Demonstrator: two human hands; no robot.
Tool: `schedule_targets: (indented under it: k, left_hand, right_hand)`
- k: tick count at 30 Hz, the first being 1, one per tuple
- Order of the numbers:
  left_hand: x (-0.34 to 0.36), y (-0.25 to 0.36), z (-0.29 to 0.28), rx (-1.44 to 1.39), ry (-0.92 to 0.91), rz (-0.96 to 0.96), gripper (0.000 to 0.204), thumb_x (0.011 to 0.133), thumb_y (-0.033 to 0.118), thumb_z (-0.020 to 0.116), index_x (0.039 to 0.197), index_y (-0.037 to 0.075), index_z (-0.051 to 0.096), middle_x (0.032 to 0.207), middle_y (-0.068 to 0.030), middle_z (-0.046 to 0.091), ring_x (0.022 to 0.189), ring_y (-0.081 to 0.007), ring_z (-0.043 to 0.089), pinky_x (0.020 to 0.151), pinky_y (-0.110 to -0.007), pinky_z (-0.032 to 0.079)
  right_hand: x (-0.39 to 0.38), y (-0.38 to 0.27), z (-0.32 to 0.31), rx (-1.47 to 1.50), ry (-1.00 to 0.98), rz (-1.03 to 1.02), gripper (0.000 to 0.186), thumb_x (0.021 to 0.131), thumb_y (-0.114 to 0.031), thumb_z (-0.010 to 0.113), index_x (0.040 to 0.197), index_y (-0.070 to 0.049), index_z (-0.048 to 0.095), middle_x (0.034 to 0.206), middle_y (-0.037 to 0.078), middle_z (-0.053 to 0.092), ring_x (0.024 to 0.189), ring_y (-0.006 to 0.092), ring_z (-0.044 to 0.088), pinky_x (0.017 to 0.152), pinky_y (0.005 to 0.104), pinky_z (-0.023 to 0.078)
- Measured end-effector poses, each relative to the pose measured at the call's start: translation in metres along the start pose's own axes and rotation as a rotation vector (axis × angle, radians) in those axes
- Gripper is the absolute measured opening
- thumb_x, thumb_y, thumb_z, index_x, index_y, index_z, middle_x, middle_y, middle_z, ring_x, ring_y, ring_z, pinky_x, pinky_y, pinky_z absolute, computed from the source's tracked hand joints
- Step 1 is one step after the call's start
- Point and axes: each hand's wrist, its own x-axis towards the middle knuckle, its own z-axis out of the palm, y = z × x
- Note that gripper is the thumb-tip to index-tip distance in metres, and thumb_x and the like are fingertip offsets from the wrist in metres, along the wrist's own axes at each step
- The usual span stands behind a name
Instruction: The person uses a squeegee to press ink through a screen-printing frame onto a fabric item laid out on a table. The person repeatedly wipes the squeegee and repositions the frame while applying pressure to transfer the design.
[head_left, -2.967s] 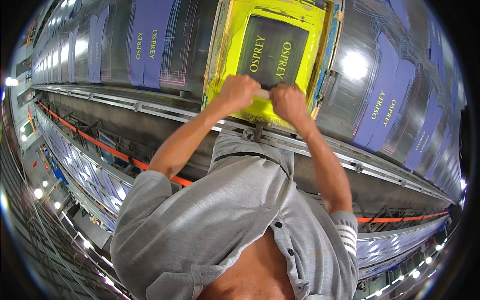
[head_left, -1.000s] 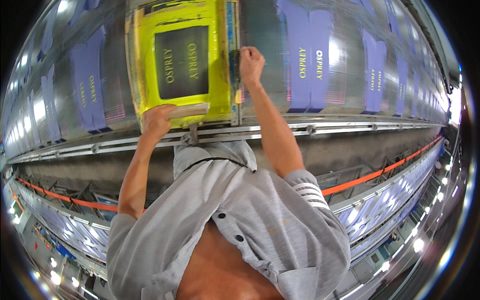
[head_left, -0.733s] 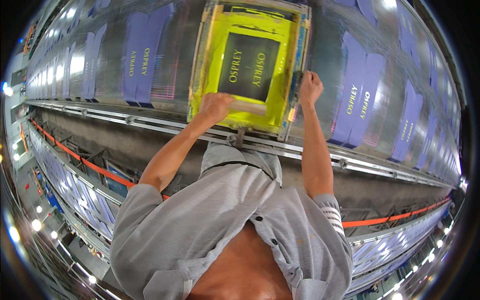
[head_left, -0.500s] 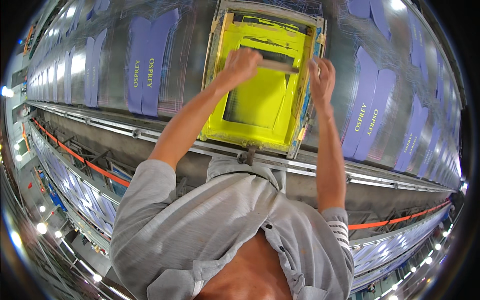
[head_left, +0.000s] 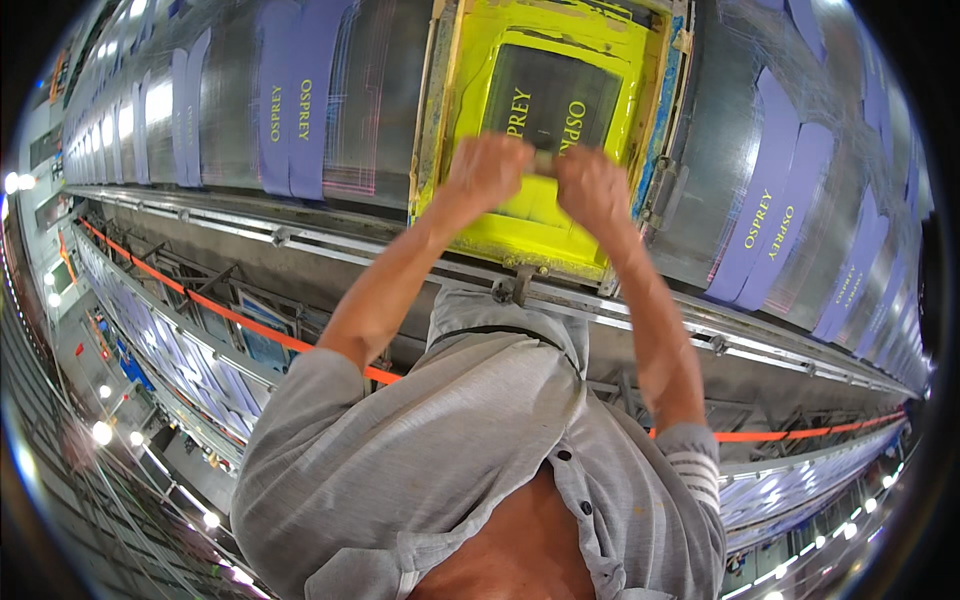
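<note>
Right hand (head_left: 596, 196) shifted — partly hiding screen (head_left: 552, 88)

The left hand (head_left: 492, 172) and right hand (head_left: 597, 195) are blurred, hiding most of the pale bar (head_left: 543, 163) and parts of the lettering (head_left: 575, 118) on the dark mesh (head_left: 541, 80). The top edge cuts off the screen frame (head_left: 430, 110); details of the far-left lavender pieces (head_left: 140, 130) are too small to tell.
</note>
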Motion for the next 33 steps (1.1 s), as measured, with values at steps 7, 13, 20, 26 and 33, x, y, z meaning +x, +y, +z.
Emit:
schedule_targets:
  k: [7, 13, 20, 26, 33]
  left_hand:
    - [-0.035, 0.008, -0.001, -0.010, -0.100, -0.029, 0.020, 0.076, 0.008, 0.063, 0.090, 0.013, 0.076, 0.089, -0.0144, 0.073, 0.086, -0.0343, 0.071, 0.072, -0.047, 0.057]
    - [0.117, -0.021, -0.063, 0.091, -0.034, 0.005, 0.019, 0.078, 0.012, 0.065, 0.093, 0.014, 0.076, 0.087, -0.0175, 0.073, 0.084, -0.0358, 0.072, 0.077, -0.050, 0.057]
    - [0.099, -0.019, -0.043, 0.101, 0.076, 0.051, 0.010, 0.076, 0.013, 0.068, 0.083, 0.012, 0.075, 0.082, -0.0147, 0.073, 0.081, -0.0336, 0.072, 0.069, -0.046, 0.057]
    - [-0.057, 0.014, 0.021, -0.104, 0.049, 0.007, 0.026, 0.073, 0.005, 0.063, 0.094, 0.015, 0.075, 0.089, -0.0094, 0.073, 0.083, -0.0311, 0.072, 0.069, -0.044, 0.058]
    - [0.003, 0.002, -0.025, 0.051, -0.141, -0.044, 0.018, 0.078, 0.010, 0.064, 0.092, 0.012, 0.076, 0.090, -0.0160, 0.073, 0.087, -0.0353, 0.072, 0.074, -0.049, 0.057]
  right_hand:
    - [-0.026, -0.022, -0.002, 0.057, -0.187, 0.063, 0.014, 0.076, -0.008, 0.061, 0.084, -0.007, 0.072, 0.084, 0.017, 0.070, 0.082, 0.0369, 0.071, 0.078, 0.0475, 0.058]
    - [0.112, 0.063, -0.038, -0.090, -0.161, 0.084, 0.021, 0.078, -0.011, 0.059, 0.092, -0.009, 0.075, 0.087, 0.018, 0.073, 0.082, 0.0388, 0.072, 0.074, 0.0485, 0.058]
    - [0.090, 0.062, -0.020, -0.069, -0.018, -0.017, 0.010, 0.080, -0.011, 0.062, 0.086, -0.010, 0.071, 0.086, 0.014, 0.070, 0.079, 0.0359, 0.069, 0.070, 0.0479, 0.056]
    - [-0.050, -0.034, 0.010, 0.079, -0.020, 0.002, 0.007, 0.075, -0.004, 0.061, 0.076, -0.007, 0.068, 0.082, 0.013, 0.060, 0.082, 0.0326, 0.067, 0.089, 0.0535, 0.053]
    - [0.011, -0.002, -0.013, 0.047, -0.207, 0.096, 0.016, 0.077, -0.009, 0.059, 0.084, -0.008, 0.073, 0.084, 0.018, 0.071, 0.080, 0.0387, 0.071, 0.074, 0.0498, 0.058]
